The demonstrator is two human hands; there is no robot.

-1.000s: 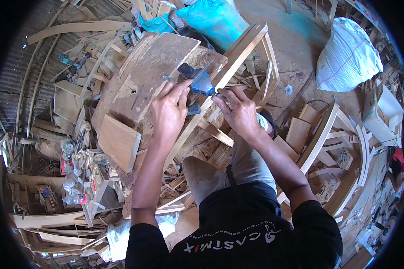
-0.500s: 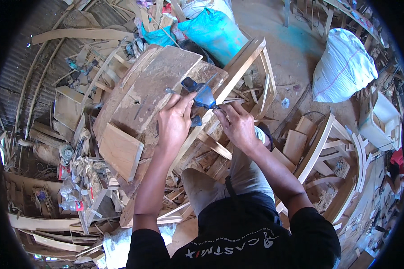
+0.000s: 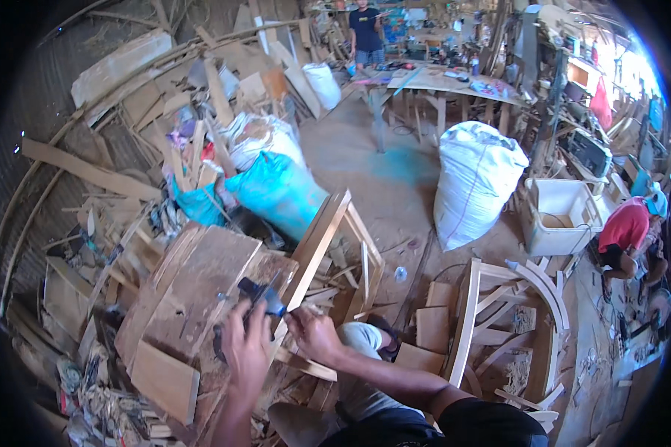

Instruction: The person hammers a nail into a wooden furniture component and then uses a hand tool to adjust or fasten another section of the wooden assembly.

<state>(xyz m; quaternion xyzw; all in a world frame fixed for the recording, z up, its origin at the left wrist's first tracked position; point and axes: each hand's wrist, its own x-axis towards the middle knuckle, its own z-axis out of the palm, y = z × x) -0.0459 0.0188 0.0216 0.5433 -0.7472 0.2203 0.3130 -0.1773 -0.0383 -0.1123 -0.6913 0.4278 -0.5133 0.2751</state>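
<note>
In front of me a blue and black tool [image 3: 271, 299] with dark parts at its sides rests on a worn board-topped bench [image 3: 220, 257]; its exact kind is unclear. Over it is my left hand [image 3: 247, 346], slightly blurred, its fingers stretched and apart, the tips near or touching the tool. My right hand [image 3: 317, 339] is closed around the narrow end of the tool, at the bench's right side. A flat wooden block [image 3: 165, 381] lies on the bench left of my left hand. Whatever is beneath my left palm stays hidden.
A wooden frame [image 3: 320, 242] stands right against the bench. Curved wooden frames [image 3: 466, 328] lie to the right. Beyond are a turquoise sack [image 3: 279, 197], a white sack [image 3: 477, 182] and a white bin [image 3: 563, 235]. One person [image 3: 367, 33] stands far off; another [image 3: 625, 237] crouches at right.
My view has tilted up and swung right, bringing the far table and two people into sight. My left fingers look more spread over the tool; my right hand stays at its end.
</note>
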